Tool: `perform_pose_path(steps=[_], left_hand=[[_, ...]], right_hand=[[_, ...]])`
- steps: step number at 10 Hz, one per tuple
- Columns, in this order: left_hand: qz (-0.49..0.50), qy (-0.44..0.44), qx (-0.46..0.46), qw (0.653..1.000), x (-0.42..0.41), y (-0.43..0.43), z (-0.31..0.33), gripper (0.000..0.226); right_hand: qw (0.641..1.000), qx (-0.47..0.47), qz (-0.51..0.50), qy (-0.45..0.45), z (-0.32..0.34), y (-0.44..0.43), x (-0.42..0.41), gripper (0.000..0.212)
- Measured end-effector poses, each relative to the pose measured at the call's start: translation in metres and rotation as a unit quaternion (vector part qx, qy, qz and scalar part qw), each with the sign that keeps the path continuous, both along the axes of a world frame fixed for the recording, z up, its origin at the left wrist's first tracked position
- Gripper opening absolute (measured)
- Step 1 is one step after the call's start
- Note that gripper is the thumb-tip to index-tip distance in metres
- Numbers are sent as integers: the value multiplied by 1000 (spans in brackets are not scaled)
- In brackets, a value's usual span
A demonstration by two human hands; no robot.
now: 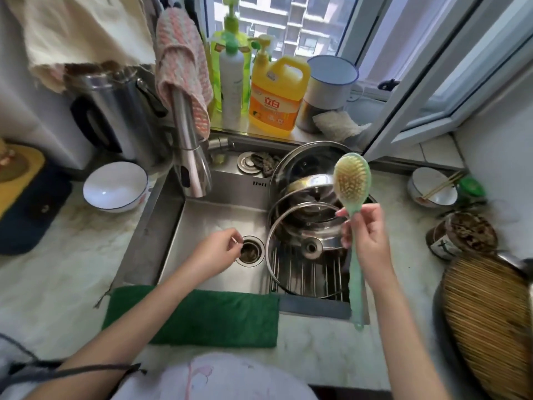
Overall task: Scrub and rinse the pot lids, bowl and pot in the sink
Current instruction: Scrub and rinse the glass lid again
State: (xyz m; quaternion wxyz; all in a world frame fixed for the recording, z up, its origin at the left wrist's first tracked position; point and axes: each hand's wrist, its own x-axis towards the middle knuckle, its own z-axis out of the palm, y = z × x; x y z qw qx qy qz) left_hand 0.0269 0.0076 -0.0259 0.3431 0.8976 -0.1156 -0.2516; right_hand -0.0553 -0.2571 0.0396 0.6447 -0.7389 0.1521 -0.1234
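A: Report the grip status of both hands.

B: The right hand [367, 238] is clenching one green brush [352, 180]; its grip is grasping the handle about mid-length. The brush is standing upright, bristles facing the camera, over the right half of the sink [202, 223]. The left hand [217, 251] is hovering just beside the drain [250, 251] with fingers curling inward. I cannot tell whether that grip is holding anything.

A: Count the task items and give their locations.

B: Two glass lids are showing. The front lid [311, 247] is leaning on the rack [305, 280] in the sink's right half. The back lid [300, 160] is tilting against the sink's rear edge. Steel pieces [313, 184] are lying stacked between them; I cannot tell whether they are lid or pot. Two white bowls are sitting on the tabletop [57, 269]: the left bowl [115, 186] beside the sink, and the right bowl [432, 187], which is carrying chopsticks [445, 184].

A: List the remaining items.

B: One faucet [191, 163] is carrying one cloth [178, 53]. One green towel [196, 316] is lying across the sink's front edge. Three bottles [274, 93] and one mug [328, 82] are standing on the sill [245, 129].
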Motion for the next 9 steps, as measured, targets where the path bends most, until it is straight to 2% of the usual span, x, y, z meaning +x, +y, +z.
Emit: perform_pose_path(steps=[1, 2, 3, 4, 5, 6, 7, 9], left_hand=[[-52, -35, 13, 998, -5, -24, 15, 9], [-86, -41, 6, 995, -11, -39, 21, 10], [-116, -31, -11, 993, -17, -53, 17, 9], [-136, -28, -3, 990, -22, -63, 11, 7], [-156, -21, 17, 987, -28, -69, 7, 7], [-163, -15, 30, 986, -33, -73, 5, 9], [-151, -8, 29, 988, -37, -73, 6, 11], [-86, 1, 34, 996, -46, -56, 4, 10]], right_hand=[[985, 30, -170, -30, -8, -48, 4, 16], [953, 83, -292, -12, -37, -96, 8, 16], [933, 66, -351, 53, -75, -138, 11, 16], [905, 41, -395, 153, -110, -157, 15, 30], [895, 10, -381, 230, -134, -155, 17, 33], [906, -32, -336, 255, -147, -151, 18, 31], [911, -105, -301, 263, -156, -146, 16, 28], [879, -245, -312, 264, -152, -138, 18, 32]])
